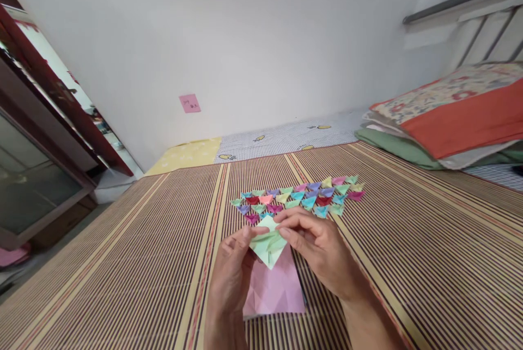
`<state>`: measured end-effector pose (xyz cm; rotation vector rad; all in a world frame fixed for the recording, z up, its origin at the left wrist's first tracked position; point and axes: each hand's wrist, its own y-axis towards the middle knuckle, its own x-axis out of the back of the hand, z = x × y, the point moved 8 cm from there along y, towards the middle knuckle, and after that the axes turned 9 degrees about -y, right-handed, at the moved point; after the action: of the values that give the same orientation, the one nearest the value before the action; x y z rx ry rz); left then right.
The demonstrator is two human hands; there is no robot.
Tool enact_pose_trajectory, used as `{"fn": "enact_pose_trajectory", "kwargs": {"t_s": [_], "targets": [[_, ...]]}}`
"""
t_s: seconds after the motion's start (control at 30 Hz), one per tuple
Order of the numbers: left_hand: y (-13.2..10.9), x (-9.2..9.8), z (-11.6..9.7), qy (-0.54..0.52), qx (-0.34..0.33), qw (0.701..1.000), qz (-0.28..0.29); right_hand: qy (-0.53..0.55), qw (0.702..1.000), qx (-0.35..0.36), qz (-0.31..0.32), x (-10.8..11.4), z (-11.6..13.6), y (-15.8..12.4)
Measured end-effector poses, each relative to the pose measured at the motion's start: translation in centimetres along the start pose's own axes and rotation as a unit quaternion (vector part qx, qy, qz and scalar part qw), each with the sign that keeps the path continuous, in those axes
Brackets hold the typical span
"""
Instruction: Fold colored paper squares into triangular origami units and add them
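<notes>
The left hand [232,265] and the right hand [317,246] are both engaged on 1 piece of light green paper [269,245]. The left grip is pinched nearly flat, its thumb lying over the paper's left corner. The right grip is likewise drawn close, thumb and fingertips meeting on the upper right edge. The backs of the fingers behind the sheet are hidden.

The paper is held as a diamond, 1 corner pointing away from the person and 1 toward them, with creases and a raised flap across its middle. The 2-sided hold appears intended to keep the thin sheet taut and the flap under control. Holding it up from the surface likely leaves the fingers room to work on both faces.

The green paper lies directly between the 2 grips, in contact with each. Below it, nearer the person, pink paper [278,290] rests on the woven mat [163,263], presumably within easy reach. Just beyond the grips, small folded paper pieces [283,197] of several colours stand in rows; that spacing seems meant to keep them orderly and out of the hands' way.
</notes>
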<state>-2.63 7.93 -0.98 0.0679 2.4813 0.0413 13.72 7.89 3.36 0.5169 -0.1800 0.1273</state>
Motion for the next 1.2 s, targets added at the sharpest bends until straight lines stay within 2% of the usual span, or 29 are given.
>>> {"fn": "enact_pose_trajectory", "kwargs": {"t_s": [0.13,0.37,0.47,0.6,0.83,1.0,1.1,1.2], "targets": [[0.2,0.2,0.6,0.015,0.019,1.000,0.017,0.012,1.000,-0.004,-0.017,0.2,-0.3,0.1],[0.2,0.2,0.5,0.055,-0.023,0.998,-0.031,0.018,1.000,-0.002,-0.021,0.1,-0.3,0.1],[0.2,0.3,0.4,0.066,-0.031,0.997,-0.039,0.042,0.999,-0.001,0.003,-0.1,-0.3,0.0],[0.2,0.0,0.7,0.064,-0.010,0.998,-0.025,0.061,0.997,-0.006,0.041,-0.4,-0.7,-0.1],[-0.2,-0.8,0.7,0.077,0.003,0.997,-0.009,0.023,0.999,-0.015,0.029,-0.1,-1.4,0.0],[-0.2,-0.4,0.8,0.139,0.000,0.990,-0.015,-0.035,0.999,-0.015,0.005,0.2,-1.4,0.0],[-0.1,-0.3,0.9,0.163,0.001,0.987,-0.013,-0.057,0.998,0.002,-0.037,0.8,-1.1,0.1],[0.0,-0.5,0.8,0.177,-0.001,0.984,-0.009,-0.040,0.998,0.032,-0.042,0.9,-0.5,0.1]]}}
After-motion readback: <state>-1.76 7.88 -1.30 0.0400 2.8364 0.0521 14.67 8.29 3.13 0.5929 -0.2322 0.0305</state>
